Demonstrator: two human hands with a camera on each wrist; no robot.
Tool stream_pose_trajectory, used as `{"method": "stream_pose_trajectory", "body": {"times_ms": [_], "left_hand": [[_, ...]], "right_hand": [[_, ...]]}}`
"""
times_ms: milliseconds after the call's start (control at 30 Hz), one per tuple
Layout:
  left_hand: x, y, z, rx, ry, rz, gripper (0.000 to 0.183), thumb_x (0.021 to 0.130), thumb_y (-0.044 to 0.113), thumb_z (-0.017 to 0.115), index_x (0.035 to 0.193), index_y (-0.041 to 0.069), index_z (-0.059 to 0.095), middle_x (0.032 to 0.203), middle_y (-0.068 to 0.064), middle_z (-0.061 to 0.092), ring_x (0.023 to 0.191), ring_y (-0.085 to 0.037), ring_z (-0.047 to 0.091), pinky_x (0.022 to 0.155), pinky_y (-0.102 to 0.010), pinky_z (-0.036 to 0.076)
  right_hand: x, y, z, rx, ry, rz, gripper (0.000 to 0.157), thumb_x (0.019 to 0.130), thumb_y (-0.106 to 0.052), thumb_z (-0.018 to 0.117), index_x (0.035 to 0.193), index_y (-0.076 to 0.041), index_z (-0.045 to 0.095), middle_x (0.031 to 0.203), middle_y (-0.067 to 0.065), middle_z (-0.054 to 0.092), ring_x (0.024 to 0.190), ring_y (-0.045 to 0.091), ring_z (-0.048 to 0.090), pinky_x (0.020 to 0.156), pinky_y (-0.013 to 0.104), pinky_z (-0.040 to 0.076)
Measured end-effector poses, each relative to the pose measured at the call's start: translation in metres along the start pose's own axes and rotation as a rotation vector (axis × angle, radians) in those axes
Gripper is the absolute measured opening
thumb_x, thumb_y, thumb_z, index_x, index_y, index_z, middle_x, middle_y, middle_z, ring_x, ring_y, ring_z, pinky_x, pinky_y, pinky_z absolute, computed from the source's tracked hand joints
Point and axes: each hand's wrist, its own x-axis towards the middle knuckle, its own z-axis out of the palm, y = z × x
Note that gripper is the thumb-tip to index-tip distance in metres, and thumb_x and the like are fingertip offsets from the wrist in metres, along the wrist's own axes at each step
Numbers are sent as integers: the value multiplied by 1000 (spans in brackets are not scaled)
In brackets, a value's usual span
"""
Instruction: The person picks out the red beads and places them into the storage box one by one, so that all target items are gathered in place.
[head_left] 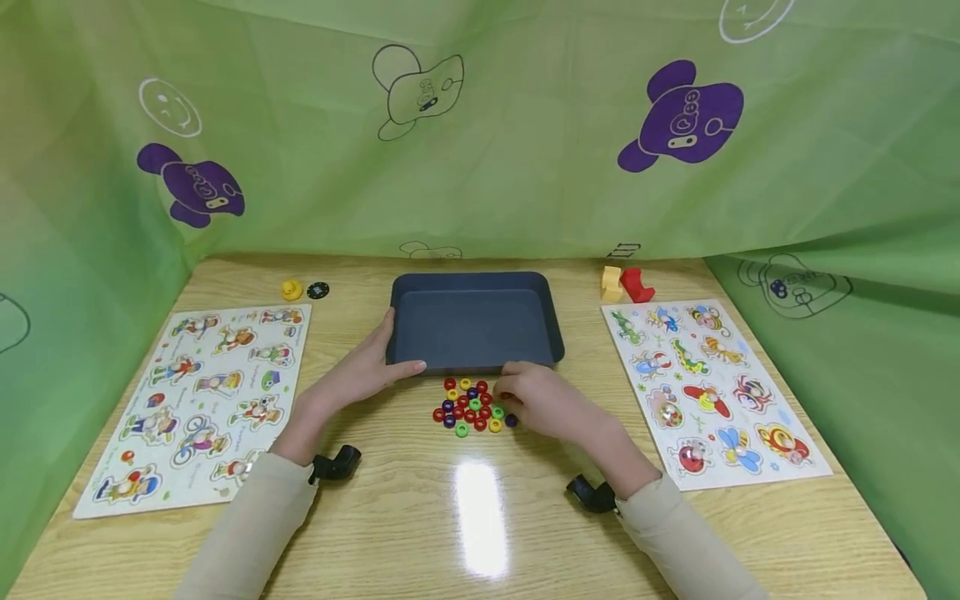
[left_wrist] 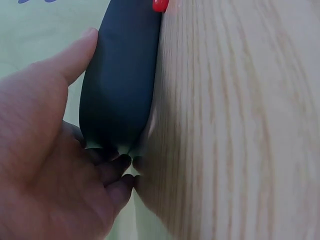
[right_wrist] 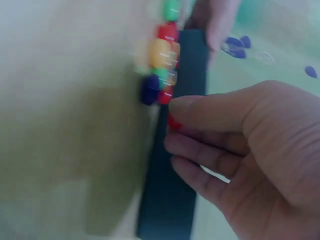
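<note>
A dark grey rectangular tray (head_left: 476,321) lies on the table, and my left hand (head_left: 362,367) grips its near left corner. In the left wrist view, the thumb (left_wrist: 82,52) rests against the rim while the other fingers curl in at the tray's end. My right hand (head_left: 546,402) is at the near side of the tray, just right of a loose group of small ring beads (head_left: 470,403) in red, yellow, green and purple. Between its thumb and fingertips it pinches a red ring bead (right_wrist: 173,122), mostly covered by the fingers.
A board of sports figures (head_left: 206,383) lies at left, an insect picture board (head_left: 701,400) at right. At the back are a yellow duck (head_left: 292,289), a black disc (head_left: 318,290), a yellow block (head_left: 611,283) and a red block (head_left: 637,285). A green curtain (head_left: 525,200) surrounds the table.
</note>
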Motion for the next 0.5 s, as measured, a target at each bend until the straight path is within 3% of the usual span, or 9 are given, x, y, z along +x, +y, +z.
{"method": "stream_pose_trajectory", "body": {"times_ms": [267,500], "left_hand": [[-1,1,2,-5,16,-1,107,79,63,57,146,24,-17,157,-3,-8,145,-25,3,116,-48,16],[2,0,6,-40,55,16,110,78,61,61,148,21,-14,157,-4,-6,145,-23,3,116,-47,16]], "right_hand": [[14,16,-30,41,133,58,17,82,-6,67,97,-13,71,90,-2,62,80,9,57,69,23,50],[38,54,-30,69,180,174,18,82,-6,67,99,-8,70,93,3,62,81,16,58,70,29,50]]}}
